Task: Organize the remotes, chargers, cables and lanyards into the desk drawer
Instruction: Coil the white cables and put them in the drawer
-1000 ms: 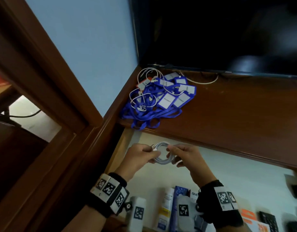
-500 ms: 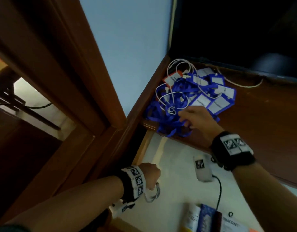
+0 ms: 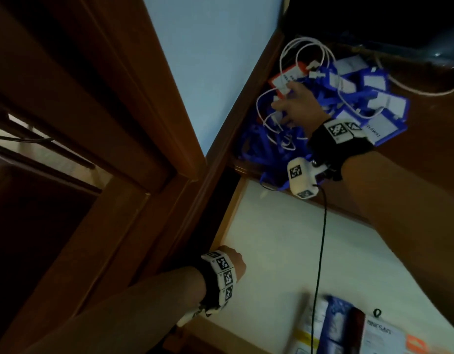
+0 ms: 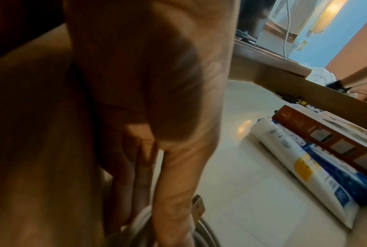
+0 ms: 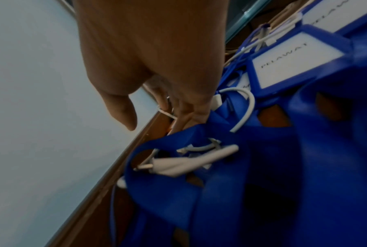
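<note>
A tangle of blue lanyards (image 3: 348, 98) with white name tags lies in the desk's back left corner, with loose white cables (image 3: 305, 52) looped over it. My right hand (image 3: 289, 103) reaches into this pile with its fingers spread, touching a thin white cable. In the right wrist view the right hand (image 5: 157, 103) dips among the lanyards (image 5: 284, 150) beside white plugs (image 5: 189, 162). My left hand (image 3: 237, 264) is low in the near left corner of the open drawer (image 3: 284, 238). There the left hand (image 4: 157, 192) grips a coiled white cable (image 4: 140, 220) with a USB plug (image 4: 198, 207).
Flat boxes and packets (image 3: 335, 325) lie along the drawer's front, also seen as boxes (image 4: 305, 158) from the left wrist. A dark screen (image 3: 374, 16) stands behind the pile. A pale blue wall (image 3: 215, 60) and wooden frame (image 3: 118, 123) close off the left.
My left hand carried the coiled cable down into the drawer's near left corner. My right hand let go of the coil and reached deeper into the lanyard pile, toward the wall.
</note>
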